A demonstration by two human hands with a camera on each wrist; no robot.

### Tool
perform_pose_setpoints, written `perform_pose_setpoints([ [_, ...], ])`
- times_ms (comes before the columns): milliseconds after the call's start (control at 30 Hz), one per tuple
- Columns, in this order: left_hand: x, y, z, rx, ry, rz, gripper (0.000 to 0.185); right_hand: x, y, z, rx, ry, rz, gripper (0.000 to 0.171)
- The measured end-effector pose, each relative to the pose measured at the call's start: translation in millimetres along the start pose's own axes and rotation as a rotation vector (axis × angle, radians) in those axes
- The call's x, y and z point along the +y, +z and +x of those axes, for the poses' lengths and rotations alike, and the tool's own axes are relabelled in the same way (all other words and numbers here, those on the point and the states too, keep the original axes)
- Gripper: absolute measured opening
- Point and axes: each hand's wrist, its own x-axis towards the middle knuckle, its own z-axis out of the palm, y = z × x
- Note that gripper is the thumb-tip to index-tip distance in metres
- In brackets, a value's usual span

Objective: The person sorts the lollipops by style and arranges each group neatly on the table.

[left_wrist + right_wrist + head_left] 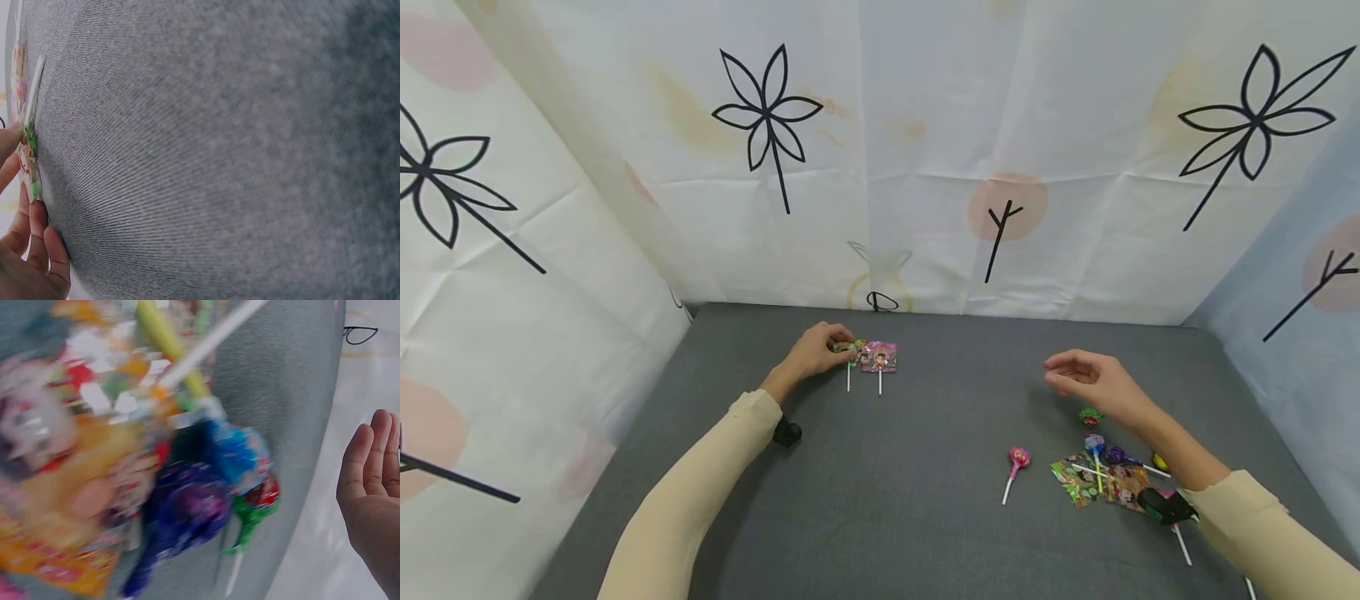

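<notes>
Left hand (814, 353) pinches a green-wrapped lollipop (847, 350) at centre frame; right hand (1093, 385), fingers loosely apart, hovers above the lollipop pile (1105, 475) lower right.

On the desk (880, 500), the flat-wrapped lollipop (878, 358) lies toward the far edge, left of centre. A second wrapped lollipop (848, 350) lies touching its left side, under the fingers of the left hand (815, 350). Well to the right of that flat-wrapped lollipop, the right hand (1093, 383) hangs above the desk. Nearer the person and further right lies the heap of lollipops (1108, 475), with a single round lollipop (1017, 461) just left of the heap.
</notes>
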Motion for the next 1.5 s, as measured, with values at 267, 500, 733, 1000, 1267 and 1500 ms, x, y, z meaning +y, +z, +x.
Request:
perform_pose_setpoints([
  [267, 1.2, 0.9, 0.3, -0.004, -0.016, -0.006, 0.027, 8.3, -2.1, -25.8, -0.006, 0.034, -0.008, 0.032],
  [500, 2.1, 0.6, -0.5, 0.000, -0.016, -0.016, 0.027, 14.9, 0.5, -43.2, -0.051, 0.018, 0.029, 0.034],
  [733, 2.5, 0.9, 0.6, 0.004, -0.008, -0.017, 0.026, 16.4, 6.5, -56.9, -0.094, -0.081, -0.026, 0.037],
  [1000, 2.8, 0.0, 0.2, 0.003, -0.015, -0.022, 0.026, 13.5, 12.5, -64.2, -0.068, -0.140, -0.091, 0.041],
  [1267, 0.8, 0.5, -0.8, 0.005, -0.012, -0.020, 0.027, 13.3, 17.1, -73.4, -0.110, -0.149, -0.014, 0.044],
  [1500, 1.5, 0.3, -0.8, 0.008, -0.013, -0.022, 0.027, 16.3, 23.3, -81.9, -0.114, -0.157, 0.001, 0.052],
])
